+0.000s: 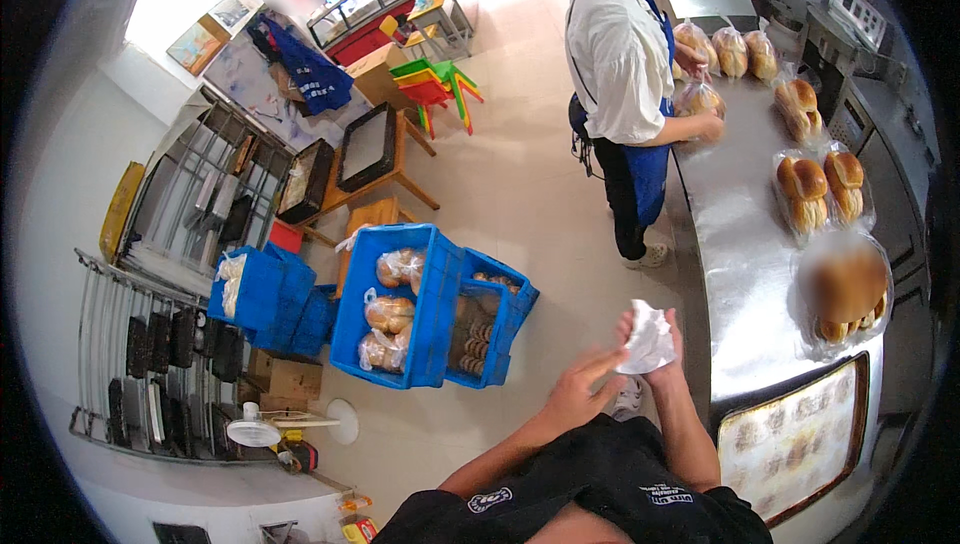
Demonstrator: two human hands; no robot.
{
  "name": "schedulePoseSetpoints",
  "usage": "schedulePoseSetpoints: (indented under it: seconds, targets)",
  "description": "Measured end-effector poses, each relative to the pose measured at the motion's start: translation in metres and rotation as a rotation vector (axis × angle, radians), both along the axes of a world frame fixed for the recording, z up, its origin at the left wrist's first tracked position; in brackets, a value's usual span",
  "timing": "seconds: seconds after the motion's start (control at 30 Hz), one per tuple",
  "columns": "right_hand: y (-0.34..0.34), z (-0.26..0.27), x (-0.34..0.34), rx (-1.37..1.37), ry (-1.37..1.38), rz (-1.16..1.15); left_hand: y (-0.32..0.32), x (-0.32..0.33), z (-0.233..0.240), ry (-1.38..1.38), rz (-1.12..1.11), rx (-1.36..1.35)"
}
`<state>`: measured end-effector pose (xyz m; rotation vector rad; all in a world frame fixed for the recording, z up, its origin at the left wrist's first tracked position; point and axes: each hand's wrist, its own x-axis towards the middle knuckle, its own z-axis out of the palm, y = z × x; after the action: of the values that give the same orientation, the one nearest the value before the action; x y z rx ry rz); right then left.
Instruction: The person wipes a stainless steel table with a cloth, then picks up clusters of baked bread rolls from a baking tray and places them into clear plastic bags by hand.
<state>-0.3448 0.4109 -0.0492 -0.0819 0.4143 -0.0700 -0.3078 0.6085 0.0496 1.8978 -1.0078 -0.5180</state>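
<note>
A crumpled white sheet, thin like tissue or plastic film, lies in my right hand, which holds it in front of my body. Its fingers are partly hidden behind the sheet. My left hand has its fingers apart at the sheet's left edge; whether they touch it is unclear. To the right, a steel worktable carries bagged bread loaves and a round bagged bread that is partly blurred. A used baking tray with brown stains lies at the table's near end.
A co-worker in a blue apron handles a bagged loaf at the table's far left side. Blue plastic crates with bagged bread stand left on the floor. Further left are tray racks, a white fan and wooden stands with trays.
</note>
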Motion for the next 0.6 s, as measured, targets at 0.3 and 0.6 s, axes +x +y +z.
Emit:
schedulePoseSetpoints:
  seconds: [0.3,0.6]
  targets:
    - [0.028,0.026,-0.008,-0.462,-0.151,0.559,-0.041,0.009,-0.118,-0.616,0.357,-0.196]
    - [-0.02,0.036,0.015,-0.516,-0.593,0.496,-0.045,0.07,-0.118,0.718,0.949,-0.455]
